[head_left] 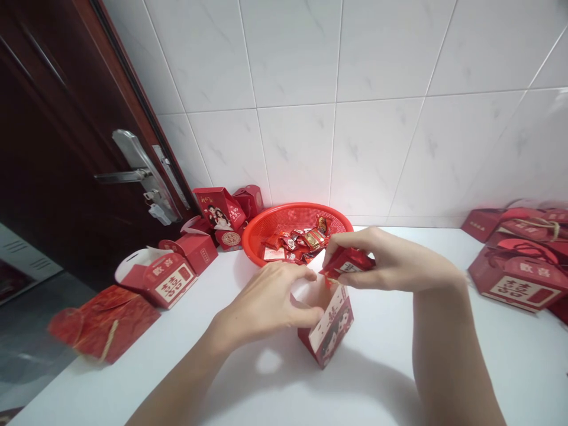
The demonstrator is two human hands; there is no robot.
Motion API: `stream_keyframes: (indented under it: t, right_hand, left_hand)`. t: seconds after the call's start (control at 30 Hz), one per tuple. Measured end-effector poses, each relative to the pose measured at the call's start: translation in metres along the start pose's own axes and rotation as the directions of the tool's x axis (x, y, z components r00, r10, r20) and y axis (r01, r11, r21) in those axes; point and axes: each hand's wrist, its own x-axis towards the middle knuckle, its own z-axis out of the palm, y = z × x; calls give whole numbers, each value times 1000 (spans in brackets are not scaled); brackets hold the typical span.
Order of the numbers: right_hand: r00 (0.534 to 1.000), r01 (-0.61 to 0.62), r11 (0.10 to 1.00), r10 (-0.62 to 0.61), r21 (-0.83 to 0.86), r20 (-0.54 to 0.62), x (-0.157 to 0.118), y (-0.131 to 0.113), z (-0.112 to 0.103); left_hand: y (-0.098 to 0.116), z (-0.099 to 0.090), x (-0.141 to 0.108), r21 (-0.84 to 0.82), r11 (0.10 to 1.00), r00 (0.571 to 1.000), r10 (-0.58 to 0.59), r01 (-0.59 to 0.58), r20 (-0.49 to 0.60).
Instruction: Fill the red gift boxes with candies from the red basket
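In the middle of the white table stands a small red gift box (332,331), its top open and a cartoon figure printed on the front. My left hand (281,299) grips the box's upper edge, thumb at the front and fingers toward the back. Just above the opening, my right hand (370,260) pinches a red wrapped candy (352,265) with a white label. The bottom of the box's inside is hidden from view. Behind both hands sits a red plastic basket (252,236) holding several wrapped candies (313,238).
Several red gift boxes (171,281) line the table's left side, with a red bag (109,322) at the edge. More red boxes (519,278) stand at the right. A tiled wall (297,154) closes off the back; a dark door (57,106) is at the left.
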Motion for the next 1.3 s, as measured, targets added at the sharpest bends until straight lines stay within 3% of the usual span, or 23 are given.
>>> stream_keyframes:
  t: [0.53,0.8,1.0,1.2,1.3]
  right_hand:
    - [980,105,994,-99,-27,171,14,4,13]
    - [986,127,991,-120,-52,119,11,2,11]
    - [986,121,992,-117,-26,121,10,3,9]
    - [996,76,997,-75,24,-51,13,0,12]
    - [995,75,992,-68,105,-69,16,0,16]
  left_hand:
    - [14,-12,-3,-99,992,993,82,-74,85]
    - [13,-10,-3,-7,1000,997,26,-25,75]
    - [12,-11,-3,-119,989,990,101,-89,102]
    - [5,-7,-5,-97,995,997,46,-40,65]
    - [5,-7,-5,-122,991,995,55,-46,78]
